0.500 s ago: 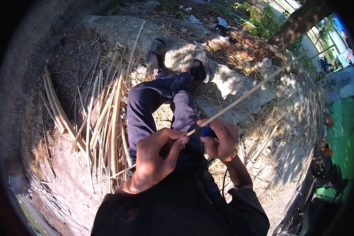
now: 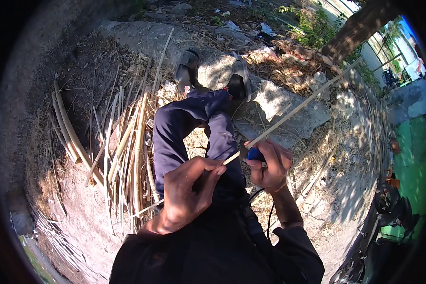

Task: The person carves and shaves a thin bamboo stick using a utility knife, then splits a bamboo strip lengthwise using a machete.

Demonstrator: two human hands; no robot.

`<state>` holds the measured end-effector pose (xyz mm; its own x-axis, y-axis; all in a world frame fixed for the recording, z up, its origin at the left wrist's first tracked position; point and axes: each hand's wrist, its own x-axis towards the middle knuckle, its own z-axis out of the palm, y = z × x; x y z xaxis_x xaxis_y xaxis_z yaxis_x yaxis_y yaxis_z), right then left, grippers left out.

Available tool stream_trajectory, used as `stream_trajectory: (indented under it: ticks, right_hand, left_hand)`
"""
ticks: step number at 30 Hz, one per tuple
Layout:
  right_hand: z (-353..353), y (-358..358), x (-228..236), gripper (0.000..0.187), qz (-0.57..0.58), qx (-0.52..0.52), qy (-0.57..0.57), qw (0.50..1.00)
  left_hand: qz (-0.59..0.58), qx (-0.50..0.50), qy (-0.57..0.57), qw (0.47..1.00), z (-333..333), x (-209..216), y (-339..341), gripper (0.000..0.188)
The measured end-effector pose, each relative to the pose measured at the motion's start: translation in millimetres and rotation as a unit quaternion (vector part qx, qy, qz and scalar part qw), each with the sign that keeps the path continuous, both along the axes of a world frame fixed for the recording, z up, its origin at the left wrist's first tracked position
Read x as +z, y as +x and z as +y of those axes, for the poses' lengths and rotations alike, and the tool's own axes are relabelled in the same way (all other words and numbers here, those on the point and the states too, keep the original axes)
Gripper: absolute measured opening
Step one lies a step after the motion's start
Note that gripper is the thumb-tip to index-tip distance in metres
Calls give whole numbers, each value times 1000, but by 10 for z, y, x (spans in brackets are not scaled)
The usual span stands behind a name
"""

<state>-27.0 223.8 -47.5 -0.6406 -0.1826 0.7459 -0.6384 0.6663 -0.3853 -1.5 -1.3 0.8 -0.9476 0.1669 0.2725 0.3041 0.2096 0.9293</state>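
Note:
A long, thin, pale wooden strip (image 2: 303, 105) slants from my lap up to the far right. Its near end is pinched between the thumb and fingers of my left hand (image 2: 187, 189). A little farther along, my right hand (image 2: 274, 165) is closed around a small blue-handled tool (image 2: 255, 154). The tool's dark end lies against the strip, and its exact kind is hidden by the fingers. Below both hands are my legs in dark trousers (image 2: 173, 128).
To the left lies a loose pile of split strips and stalks (image 2: 139, 142), beside thicker curved stalks (image 2: 71, 125). Flat rocks (image 2: 288, 113) and dry grass are ahead. A tree trunk (image 2: 359, 31) leans at the far right, and a green panel (image 2: 412, 165) stands at the right.
My right hand and the blue-handled tool have slid a little along the strip, away from my left hand. More of the strip shows between the hands. My left hand stays nearly still.

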Motion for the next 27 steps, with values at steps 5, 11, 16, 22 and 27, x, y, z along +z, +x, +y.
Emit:
stream_trajectory:
  ticks: [5, 11, 16, 22, 27]
  right_hand:
    - [0, -43, 27, 31, -33, -8, 18, 999]
    - [416, -439, -173, 19, -31, -133, -98, 986]
    - [1139, -977, -444, 32, -74, -225, -136, 962]
    - [1190, -972, -570, 42, -233, -217, -419, 850]
    - [610, -491, -324, 44, -236, -68, -353, 903]
  left_hand:
    - [24, 42, -30, 998, 21, 6, -23, 5]
    - [43, 55, -48, 996, -98, -95, 23, 7]
    - [-30, 80, -107, 991, -229, -232, 108, 7]
    - [-39, 104, -146, 983, -363, -428, -6, 9]
    - [-48, 114, -131, 984, -310, -372, -67, 8]
